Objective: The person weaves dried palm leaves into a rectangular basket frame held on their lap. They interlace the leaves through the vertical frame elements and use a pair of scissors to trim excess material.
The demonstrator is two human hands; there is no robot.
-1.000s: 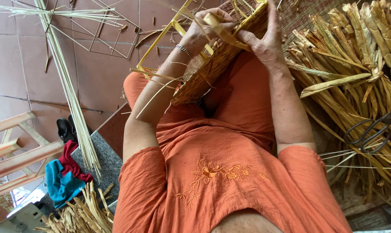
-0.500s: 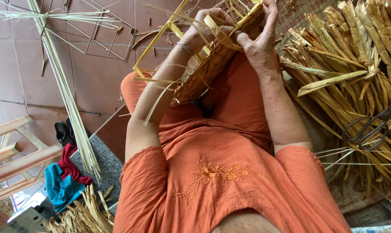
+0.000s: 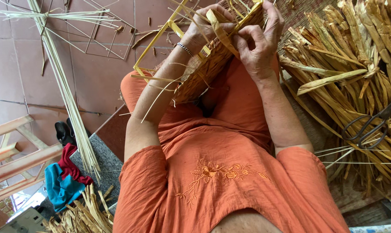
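Both hands (image 3: 236, 36) pinching a straw strip (image 3: 221, 32) at the woven panel (image 3: 208, 69) edge (seemingly taut).

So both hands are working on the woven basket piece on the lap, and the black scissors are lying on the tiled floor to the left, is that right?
Not quite. The head view shows the black scissors lying on the pile of dried straw to the right, not on the tiled floor. The rest holds: left hand and right hand both work on the woven basket piece on the lap.
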